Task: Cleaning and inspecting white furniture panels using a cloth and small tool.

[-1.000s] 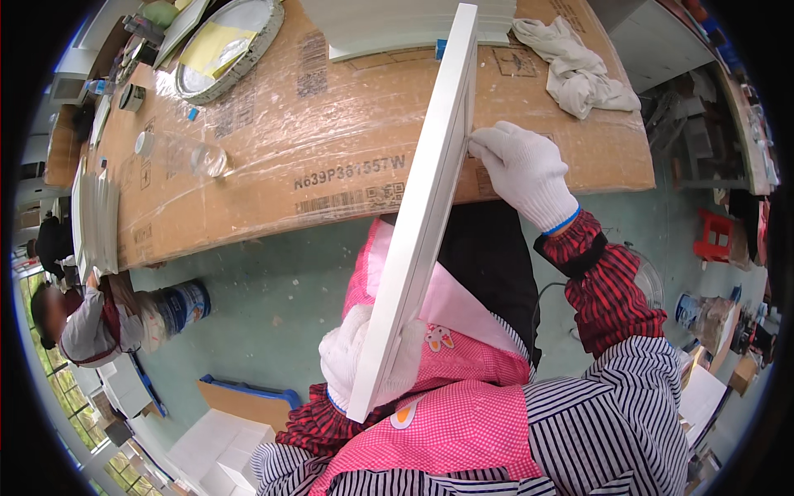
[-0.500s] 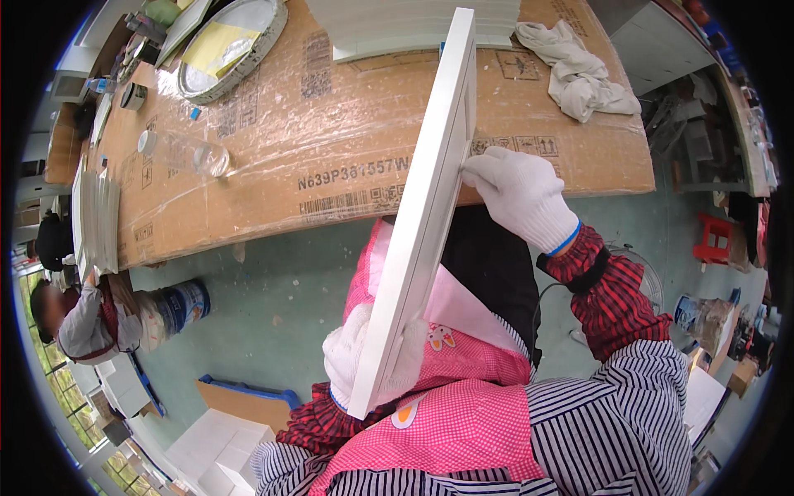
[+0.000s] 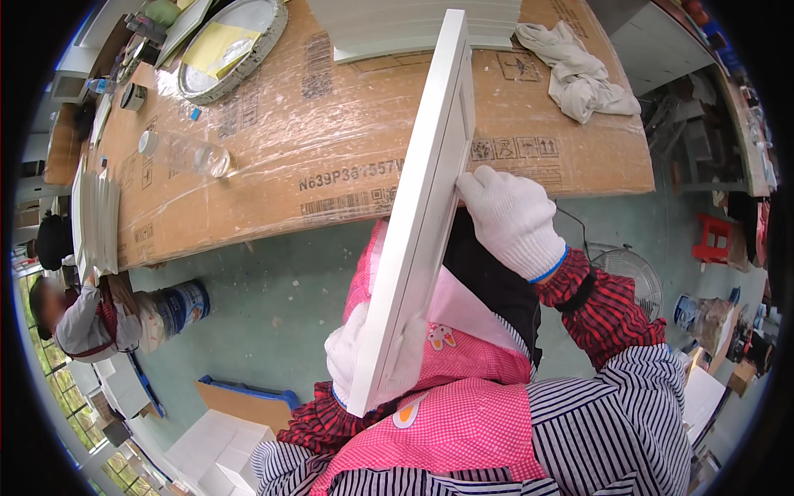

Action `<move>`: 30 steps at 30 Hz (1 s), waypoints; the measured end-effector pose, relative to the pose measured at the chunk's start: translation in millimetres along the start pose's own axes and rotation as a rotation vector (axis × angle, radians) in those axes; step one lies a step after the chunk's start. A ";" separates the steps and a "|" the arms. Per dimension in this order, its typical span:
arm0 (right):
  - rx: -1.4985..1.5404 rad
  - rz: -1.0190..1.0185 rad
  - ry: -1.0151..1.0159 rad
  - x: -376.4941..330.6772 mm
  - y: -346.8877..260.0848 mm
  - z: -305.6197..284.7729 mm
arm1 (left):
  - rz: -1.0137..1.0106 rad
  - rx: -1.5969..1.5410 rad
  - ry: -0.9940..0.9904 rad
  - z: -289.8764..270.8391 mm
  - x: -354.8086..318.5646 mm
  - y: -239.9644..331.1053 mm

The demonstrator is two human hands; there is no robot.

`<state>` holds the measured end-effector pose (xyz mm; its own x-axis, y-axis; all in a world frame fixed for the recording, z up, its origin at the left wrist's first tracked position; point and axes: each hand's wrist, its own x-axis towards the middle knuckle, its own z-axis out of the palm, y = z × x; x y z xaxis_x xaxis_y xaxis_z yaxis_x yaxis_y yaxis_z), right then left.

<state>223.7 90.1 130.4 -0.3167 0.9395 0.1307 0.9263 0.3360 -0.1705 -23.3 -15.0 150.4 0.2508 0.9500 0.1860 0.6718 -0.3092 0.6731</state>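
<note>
Bare cardboard table (image 3: 248, 198) between bottle (image 3: 186, 153) and rag (image 3: 583, 78) (panel (image 3: 422, 207) splits it).

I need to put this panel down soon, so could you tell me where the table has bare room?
The widest bare stretch of the cardboard-covered table lies between the clear plastic bottle and the white panel. A smaller patch lies below the white rag. The far edge is crowded: round tray, stacked white panels.

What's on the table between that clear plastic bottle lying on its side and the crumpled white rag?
In the head view, between the bottle and the rag is film-covered cardboard table, crossed by the upright white panel held by the gloved right hand.
</note>
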 end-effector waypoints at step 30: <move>0.074 0.081 -0.009 24.8 28.8 2.0 | 0.082 -0.024 0.056 -18.3 20.1 23.3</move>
<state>242.1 123.3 126.8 -0.2438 0.9642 0.1044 0.9315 0.2628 -0.2516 -15.4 -2.3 183.0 0.2646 0.9227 0.2803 0.6334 -0.3855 0.6710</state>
